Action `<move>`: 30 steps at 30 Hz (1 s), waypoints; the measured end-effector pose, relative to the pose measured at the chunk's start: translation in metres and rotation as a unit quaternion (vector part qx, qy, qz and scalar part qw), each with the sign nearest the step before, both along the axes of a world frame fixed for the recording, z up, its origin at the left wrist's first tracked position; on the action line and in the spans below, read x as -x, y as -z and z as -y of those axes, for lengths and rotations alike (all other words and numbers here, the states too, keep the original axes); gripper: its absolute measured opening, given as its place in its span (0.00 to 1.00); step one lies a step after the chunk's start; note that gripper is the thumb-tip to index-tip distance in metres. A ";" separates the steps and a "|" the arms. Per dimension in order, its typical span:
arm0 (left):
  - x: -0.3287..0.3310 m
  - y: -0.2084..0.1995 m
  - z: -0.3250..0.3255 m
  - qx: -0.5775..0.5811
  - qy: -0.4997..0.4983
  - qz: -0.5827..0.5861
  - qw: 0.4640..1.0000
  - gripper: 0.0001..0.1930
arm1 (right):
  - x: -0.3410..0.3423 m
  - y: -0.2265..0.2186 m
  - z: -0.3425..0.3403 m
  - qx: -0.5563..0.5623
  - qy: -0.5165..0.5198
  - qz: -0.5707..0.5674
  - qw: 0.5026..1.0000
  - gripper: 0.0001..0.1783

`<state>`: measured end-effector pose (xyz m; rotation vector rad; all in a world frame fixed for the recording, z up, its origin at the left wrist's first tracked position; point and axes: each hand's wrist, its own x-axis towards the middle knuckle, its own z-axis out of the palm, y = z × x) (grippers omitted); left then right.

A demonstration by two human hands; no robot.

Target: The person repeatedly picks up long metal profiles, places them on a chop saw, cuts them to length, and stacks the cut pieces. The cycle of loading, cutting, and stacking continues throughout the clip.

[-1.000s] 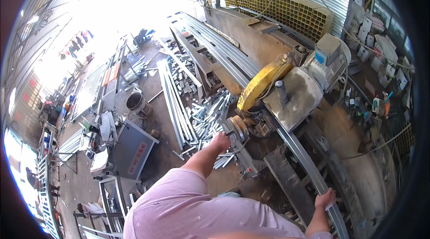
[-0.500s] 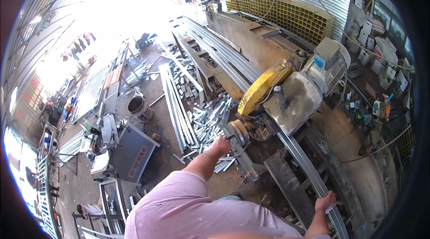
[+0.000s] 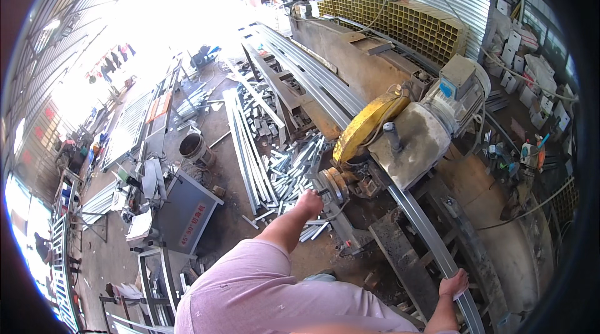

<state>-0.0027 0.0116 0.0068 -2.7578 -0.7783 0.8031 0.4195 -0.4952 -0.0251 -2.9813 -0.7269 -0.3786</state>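
Observation:
My left hand (image 3: 309, 204) is closed around the handle at the near side of a cut-off saw, beside its clamp wheel (image 3: 331, 185). A yellow guard (image 3: 369, 124) covers the saw's blade, and a grey motor (image 3: 459, 93) sits to its right. Long grey metal bars (image 3: 420, 222) run under the saw toward me, lying side by side. At the lower right my right hand (image 3: 454, 284) grips these bars, its fingers wrapped over their edge. Where the blade meets the metal is hidden by the guard and the saw body.
Short metal offcuts (image 3: 294, 165) litter the floor left of the saw, next to long pale bars (image 3: 242, 152). A bucket (image 3: 195, 148) and a grey machine panel (image 3: 195, 209) stand farther left. Stacked yellow square tubes (image 3: 400, 18) lie at the back right.
Both hands stay where they were on the handle and the metal bars. Only the view has shifted very slightly.

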 end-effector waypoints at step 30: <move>-0.003 -0.002 0.000 0.002 -0.011 -0.027 1.000 0.14 | 0.001 -0.004 -0.002 -0.017 -0.005 0.012 1.000 0.13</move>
